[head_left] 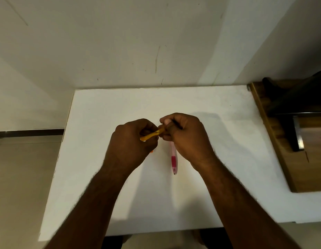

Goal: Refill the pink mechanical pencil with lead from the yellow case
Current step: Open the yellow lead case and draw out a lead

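Observation:
My left hand (132,141) is closed around the yellow lead case (151,135), which slants up to the right. The case's far end meets the fingertips of my right hand (185,139) over the middle of the white table (219,141). My right hand grips the top of the pink mechanical pencil (173,159). The pencil points back toward me, with its red grip and metal tip showing below the hand. Its upper end is hidden by my fingers. Whether any lead is out of the case cannot be seen.
A small orange piece (151,151) peeks out on the table under my left hand. A brown wooden unit (274,133) with a dark object on it borders the table's right side. A white wall stands right behind the table, and the floor lies to the left.

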Motion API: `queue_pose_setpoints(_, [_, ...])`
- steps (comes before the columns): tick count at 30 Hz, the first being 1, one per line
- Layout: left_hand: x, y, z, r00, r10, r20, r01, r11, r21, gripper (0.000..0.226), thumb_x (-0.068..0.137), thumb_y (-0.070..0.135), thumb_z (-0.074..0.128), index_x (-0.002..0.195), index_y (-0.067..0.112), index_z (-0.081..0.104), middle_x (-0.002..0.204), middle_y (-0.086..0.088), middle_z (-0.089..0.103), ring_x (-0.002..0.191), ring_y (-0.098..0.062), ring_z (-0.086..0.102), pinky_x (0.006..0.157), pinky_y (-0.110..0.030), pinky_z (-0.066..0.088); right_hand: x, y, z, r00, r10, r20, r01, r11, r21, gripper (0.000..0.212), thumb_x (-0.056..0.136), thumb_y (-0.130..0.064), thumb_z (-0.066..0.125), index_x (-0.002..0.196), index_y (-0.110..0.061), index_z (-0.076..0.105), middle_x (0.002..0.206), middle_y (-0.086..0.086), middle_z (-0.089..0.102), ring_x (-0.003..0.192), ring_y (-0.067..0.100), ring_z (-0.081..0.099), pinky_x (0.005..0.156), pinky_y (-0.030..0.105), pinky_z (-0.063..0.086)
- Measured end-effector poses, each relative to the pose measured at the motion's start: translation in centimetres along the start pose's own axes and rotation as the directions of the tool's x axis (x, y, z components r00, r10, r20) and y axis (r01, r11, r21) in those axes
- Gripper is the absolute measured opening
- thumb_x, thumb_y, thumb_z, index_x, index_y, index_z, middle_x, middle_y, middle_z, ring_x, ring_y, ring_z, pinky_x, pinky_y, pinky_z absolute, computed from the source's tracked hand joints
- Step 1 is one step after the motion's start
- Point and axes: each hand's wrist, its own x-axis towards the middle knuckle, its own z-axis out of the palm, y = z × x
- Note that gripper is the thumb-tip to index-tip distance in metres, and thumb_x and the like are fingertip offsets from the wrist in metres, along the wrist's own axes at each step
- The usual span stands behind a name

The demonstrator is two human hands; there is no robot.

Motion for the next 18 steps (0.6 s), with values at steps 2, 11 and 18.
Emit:
queue_pose_setpoints(2, [0.0, 0.0, 0.0, 1.0, 0.0, 0.0, 0.0, 1.0, -0.006, 0.013, 0.081, 0.018, 0.077, 0.089, 0.028, 0.076, 0.072, 0.008, 0.076, 0.07, -0.005, 0.072, 0.071, -0.03, 0.058, -0.1, -0.2, -0.1, 1.0, -0.002, 0.006, 0.002, 1.0, 0.027, 0.023, 0.104, -0.021, 0.054, 0.11, -0.012, 0.073, 0.1, 0.007, 0.079, 0.091, 0.02, 0.076, 0.093, 0.043, 0.06])
queue_pose_setpoints(11, [-0.1, 0.2, -0.2, 1.0, 0.018, -0.02, -0.018, 1.0, -0.011, 0.011, 0.082, 0.018, 0.077, 0.089, 0.026, 0.076, 0.073, 0.008, 0.077, 0.068, -0.004, 0.072, 0.067, -0.021, 0.055, -0.3, -0.9, -0.4, 0.985, 0.068, 0.158, -0.122, 0.922, 0.368, 0.033, 0.108, -0.026, 0.04, 0.129, -0.016, 0.064, 0.128, 0.01, 0.071, 0.117, 0.019, 0.069, 0.103, 0.037, 0.055])
queue_pose_setpoints(18, [-0.1, 0.2, -0.5, 0.998, -0.007, -0.055, 0.005, 0.999, -0.039, 0.011, 0.081, 0.019, 0.077, 0.088, 0.027, 0.076, 0.077, 0.01, 0.077, 0.074, -0.005, 0.072, 0.07, -0.025, 0.056, 0.5, -0.6, -1.5, 0.973, 0.23, 0.027, -0.216, 0.853, 0.475, 0.023, 0.105, -0.024, 0.051, 0.118, -0.016, 0.068, 0.122, 0.008, 0.073, 0.106, 0.027, 0.074, 0.092, 0.038, 0.059])
